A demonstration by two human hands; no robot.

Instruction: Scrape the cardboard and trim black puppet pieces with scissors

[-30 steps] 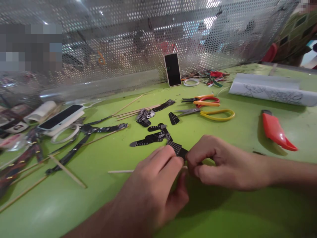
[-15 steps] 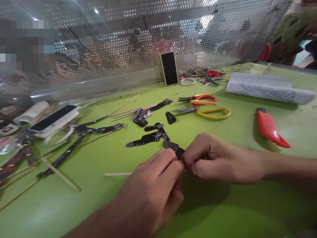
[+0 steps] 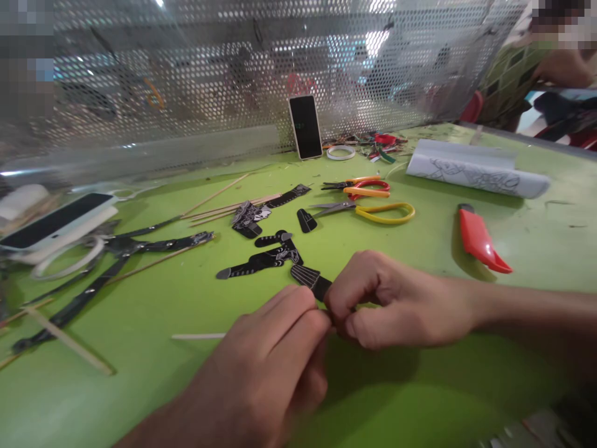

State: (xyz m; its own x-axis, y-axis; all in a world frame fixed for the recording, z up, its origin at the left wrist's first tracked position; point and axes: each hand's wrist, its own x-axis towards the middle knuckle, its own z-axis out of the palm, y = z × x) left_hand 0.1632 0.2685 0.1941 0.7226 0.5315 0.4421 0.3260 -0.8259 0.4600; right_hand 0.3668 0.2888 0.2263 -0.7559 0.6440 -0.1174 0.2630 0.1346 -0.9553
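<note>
My left hand (image 3: 275,354) is closed, its fingertips pinched together low over the green table. My right hand (image 3: 396,305) is closed too, thumb against curled index finger, tips meeting those of the left. What they pinch is hidden. A black cut-out piece with pale stripes (image 3: 305,275) reaches up to the fingertips; I cannot tell whether it is gripped. From behind my left hand a thin pale stick (image 3: 198,336) sticks out to the left. Other black figure cut-outs (image 3: 268,255) lie just beyond, along with a skull-printed piece (image 3: 249,218) and a small black piece (image 3: 306,220).
Yellow-handled scissors (image 3: 385,213) and orange-and-red-handled pliers (image 3: 366,186) lie behind the hands. A red cutter (image 3: 482,239) and rolled paper (image 3: 476,171) are to the right. Jointed black strips (image 3: 88,292) and sticks lie left. A phone (image 3: 305,127) leans on a perforated metal screen (image 3: 186,81).
The view has turned a little to the right, so the table items appear farther left. Both hands keep the same pinched pose with their fingertips together.
</note>
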